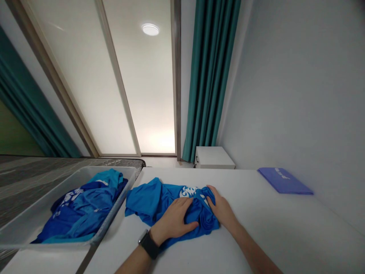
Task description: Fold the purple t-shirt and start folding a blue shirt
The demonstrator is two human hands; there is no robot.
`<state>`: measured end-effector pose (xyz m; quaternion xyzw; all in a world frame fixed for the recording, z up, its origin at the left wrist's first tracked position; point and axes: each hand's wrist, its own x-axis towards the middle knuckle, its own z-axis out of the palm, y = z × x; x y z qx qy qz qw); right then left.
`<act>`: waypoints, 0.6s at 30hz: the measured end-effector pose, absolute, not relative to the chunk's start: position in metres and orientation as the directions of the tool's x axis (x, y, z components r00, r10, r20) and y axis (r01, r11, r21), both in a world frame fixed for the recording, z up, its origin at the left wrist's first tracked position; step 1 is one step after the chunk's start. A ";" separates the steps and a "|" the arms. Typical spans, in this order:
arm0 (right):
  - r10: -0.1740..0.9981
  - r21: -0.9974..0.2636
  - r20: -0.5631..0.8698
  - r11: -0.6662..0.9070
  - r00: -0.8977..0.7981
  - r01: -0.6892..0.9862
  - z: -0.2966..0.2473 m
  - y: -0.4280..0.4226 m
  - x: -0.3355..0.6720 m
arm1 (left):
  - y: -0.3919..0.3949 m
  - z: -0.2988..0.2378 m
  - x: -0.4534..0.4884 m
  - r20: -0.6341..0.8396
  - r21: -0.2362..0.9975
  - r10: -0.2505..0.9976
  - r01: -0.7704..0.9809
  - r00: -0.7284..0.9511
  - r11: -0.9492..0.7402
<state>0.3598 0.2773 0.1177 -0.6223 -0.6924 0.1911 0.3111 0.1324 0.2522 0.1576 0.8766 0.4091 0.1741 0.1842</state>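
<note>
A blue T-shirt (171, 192) with a white print lies crumpled on the white table in front of me. My left hand (177, 219) rests on its middle, fingers stretched out and thumb apart; a black watch (149, 244) is on that wrist. At the shirt's right end, my right hand (221, 205) has its fingers curled on the bunched cloth. The fabric partly hides those fingertips. The shirt's left part, maybe a sleeve, spreads toward the plastic bin.
On the left stands a clear plastic bin (129, 179) with several blue garments (94, 201) heaped inside. A folded purple-blue item (282, 180) lies at the white table's (256, 228) far right, by the wall. Behind the table are a small white cabinet (213, 156) and a green curtain (211, 83).
</note>
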 end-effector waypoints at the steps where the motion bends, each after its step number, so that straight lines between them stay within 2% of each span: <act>1: 0.981 -0.626 0.188 0.156 -0.047 0.764 0.119 0.276 0.360 | 0.252 0.157 0.133 0.162 0.451 0.770 0.648 0.618 -0.614; 6: 0.991 -0.483 0.128 0.095 -0.038 0.871 0.124 0.278 0.370 | 0.257 0.162 0.130 0.213 0.366 0.764 0.675 0.609 -0.641; 10: 0.996 -0.436 0.072 0.071 -0.044 0.897 0.125 0.284 0.389 | 0.272 0.167 0.113 0.293 0.279 0.834 0.792 0.468 -0.543; 13: 0.996 -0.412 0.075 -0.008 0.043 0.911 0.124 0.288 0.403 | 0.282 0.169 0.098 0.391 0.261 0.843 0.834 0.370 -0.487; 15: 0.981 -0.404 0.173 -0.017 0.094 0.915 0.125 0.291 0.408 | 0.282 0.171 0.096 0.442 0.276 0.834 0.836 0.329 -0.475; 18: 0.897 -0.398 0.440 0.153 0.042 0.905 0.132 0.291 0.406 | 0.270 0.175 0.106 0.455 0.327 0.807 0.772 0.376 -0.545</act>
